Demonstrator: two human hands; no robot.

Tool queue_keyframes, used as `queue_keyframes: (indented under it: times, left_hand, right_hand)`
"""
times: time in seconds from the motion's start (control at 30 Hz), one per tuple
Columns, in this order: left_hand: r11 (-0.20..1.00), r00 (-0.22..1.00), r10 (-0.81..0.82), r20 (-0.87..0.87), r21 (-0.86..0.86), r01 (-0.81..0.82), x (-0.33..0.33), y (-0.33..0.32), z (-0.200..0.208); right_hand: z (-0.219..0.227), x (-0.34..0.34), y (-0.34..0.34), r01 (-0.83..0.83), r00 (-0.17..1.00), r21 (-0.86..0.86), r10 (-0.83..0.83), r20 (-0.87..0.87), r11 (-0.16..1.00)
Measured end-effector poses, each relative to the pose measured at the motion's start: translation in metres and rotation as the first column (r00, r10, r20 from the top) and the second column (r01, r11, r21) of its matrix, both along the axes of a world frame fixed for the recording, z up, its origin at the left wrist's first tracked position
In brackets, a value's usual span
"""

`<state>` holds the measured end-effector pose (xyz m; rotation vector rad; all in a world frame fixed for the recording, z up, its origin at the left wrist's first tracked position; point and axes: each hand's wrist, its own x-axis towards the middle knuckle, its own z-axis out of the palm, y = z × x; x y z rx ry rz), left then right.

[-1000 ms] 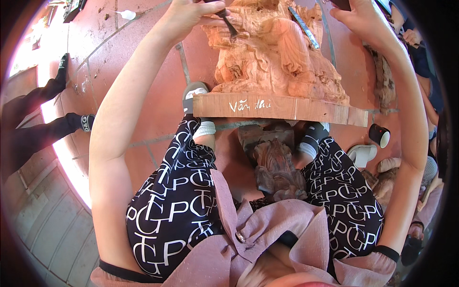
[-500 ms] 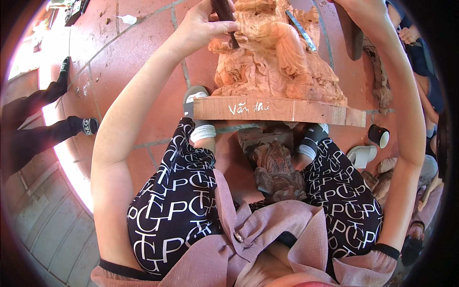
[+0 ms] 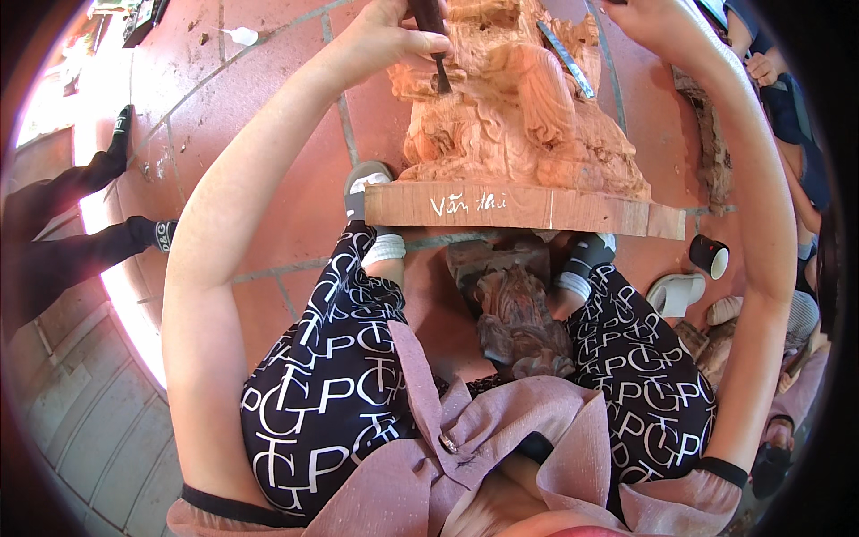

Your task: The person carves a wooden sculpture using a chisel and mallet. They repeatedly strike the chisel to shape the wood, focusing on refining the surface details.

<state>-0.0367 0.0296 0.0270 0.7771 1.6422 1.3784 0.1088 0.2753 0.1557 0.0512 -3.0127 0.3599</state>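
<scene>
A light reddish wood carving (image 3: pixel 528 116) with draped folds stands on a thick flat base (image 3: pixel 528 210), which has white handwriting on its front edge. My left hand (image 3: pixel 394 36) is closed around a dark-handled chisel (image 3: pixel 429 27), held nearly upright with its tip on the carving's left side. At the upper right, my right hand (image 3: pixel 653 27) is curled beside the carving. The dark wooden mallet it held a moment ago is almost wholly outside the picture. A slim bluish metal tool (image 3: pixel 565 59) rests slantwise on the carving's right side.
Between my feet, a dark carved wood piece (image 3: pixel 514 309) lies below the base. To the right are a black cup (image 3: pixel 709 256), a pale slipper (image 3: pixel 676 294) and a rough wood piece (image 3: pixel 711 148). Other people's limbs show at the right; someone's dark-clad legs (image 3: pixel 80 242) are at the left.
My right hand has shifted left and up, and the mallet seen beneath it has swung out of view. The chisel and left hand have moved slightly right.
</scene>
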Motion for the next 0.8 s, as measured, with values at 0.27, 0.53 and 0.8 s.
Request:
queue_keyframes:
  times: [0.27,0.53,0.8]
  left_hand:
    - [0.998,0.997,-0.051,0.053,0.037,0.049,0.001,0.027,0.006]
    - [0.999,0.999,0.001,-0.035,-0.046,-0.002,0.003,-0.001,0.006]
    - [0.941,0.962,0.272,0.028,0.200,-0.272,-0.007,-0.005,0.059]
  right_hand:
    - [0.029,0.013,0.008,0.236,0.967,-0.090,-0.226,0.115,0.968]
    - [0.006,0.001,-0.017,0.018,0.999,-0.132,-0.022,-0.026,0.991]
    - [-0.019,0.053,0.019,0.118,0.987,-0.272,-0.082,0.142,0.955]
